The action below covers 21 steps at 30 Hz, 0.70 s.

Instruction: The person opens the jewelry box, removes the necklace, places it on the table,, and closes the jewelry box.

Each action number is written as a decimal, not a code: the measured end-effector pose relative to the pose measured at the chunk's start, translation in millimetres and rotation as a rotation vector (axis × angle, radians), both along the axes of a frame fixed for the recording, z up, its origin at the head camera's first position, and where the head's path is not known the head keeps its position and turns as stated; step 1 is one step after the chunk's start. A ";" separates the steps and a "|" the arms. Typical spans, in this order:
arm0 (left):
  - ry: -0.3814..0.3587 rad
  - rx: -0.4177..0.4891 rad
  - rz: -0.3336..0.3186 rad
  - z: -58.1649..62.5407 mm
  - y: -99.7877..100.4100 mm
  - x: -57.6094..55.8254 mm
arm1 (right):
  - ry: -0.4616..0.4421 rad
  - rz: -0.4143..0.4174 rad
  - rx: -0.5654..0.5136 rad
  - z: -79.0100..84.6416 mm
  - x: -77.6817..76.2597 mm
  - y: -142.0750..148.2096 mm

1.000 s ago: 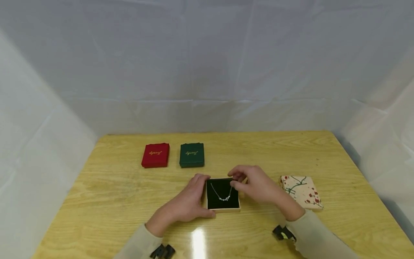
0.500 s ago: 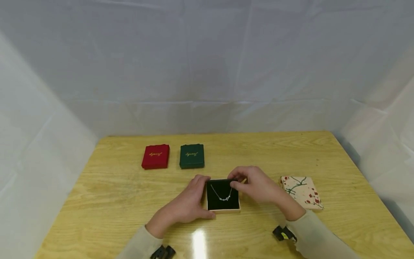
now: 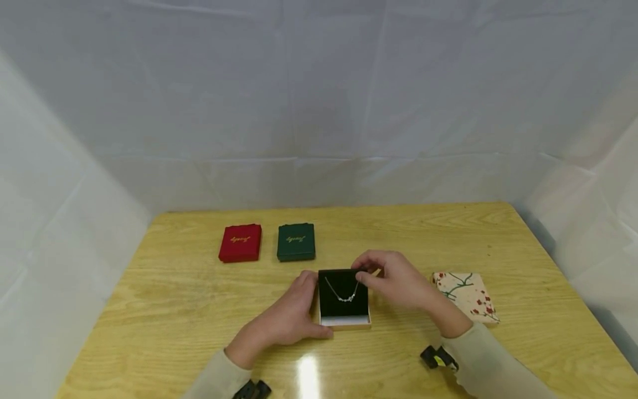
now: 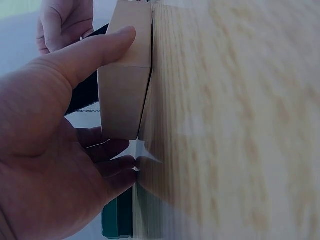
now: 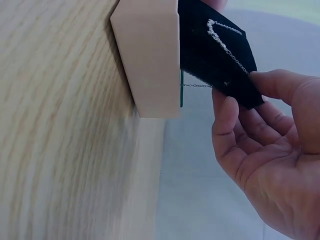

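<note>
White sheeting (image 3: pixel 319 111) is hung behind and on 2 sides of a wood-grained counter (image 3: pixel 174 310). By the right-hand grip (image 3: pixel 399 280), the upper right corner of a black pad (image 3: pixel 344 285) is pinched; a silver necklace (image 3: pixel 345 300) is draped across its face. The pad is tilted, its far edge raised out of a pale box (image 4: pixel 125 100). The box is held on the counter by the left-hand grip (image 3: pixel 294 313), the thumb laid against its near wall.

A loose chain (image 5: pixel 197 86) is seen between pad and box; if it is caught on the rim, the necklace could be pulled askew. Because only 1 corner is pinched, the pad could be twisted or dropped.

Inside the box, a pale bottom is exposed along the near side. A blossom-patterned lid (image 3: pixel 466 296), probably the box's own, is laid to the right. Farther off, 1 red box (image 3: pixel 240 243) and 1 green box (image 3: pixel 296 242) are closed, their contents hidden.
</note>
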<state>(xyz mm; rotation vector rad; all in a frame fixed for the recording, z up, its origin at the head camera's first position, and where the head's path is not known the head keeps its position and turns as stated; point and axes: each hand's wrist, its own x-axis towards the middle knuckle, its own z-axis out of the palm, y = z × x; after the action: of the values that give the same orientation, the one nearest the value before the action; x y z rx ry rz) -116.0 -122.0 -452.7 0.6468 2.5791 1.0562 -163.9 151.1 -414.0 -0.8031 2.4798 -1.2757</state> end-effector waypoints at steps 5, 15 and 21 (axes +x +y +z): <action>-0.002 0.008 -0.001 -0.9 0.5 -0.5 | 0.007 -0.012 -0.025 2.4 -1.4 0.5; 0.014 0.017 -0.001 0.0 0.6 -1.4 | 0.018 -0.030 -0.048 7.4 -3.3 1.3; 0.003 0.021 -0.008 2.3 -0.2 0.2 | 0.011 -0.044 -0.060 6.8 -5.1 1.7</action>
<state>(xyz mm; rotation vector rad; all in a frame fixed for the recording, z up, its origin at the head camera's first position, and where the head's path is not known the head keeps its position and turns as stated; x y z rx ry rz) -115.8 -122.2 -450.4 0.6637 2.5692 1.0817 -169.0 152.8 -407.2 -0.7757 2.4922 -1.3700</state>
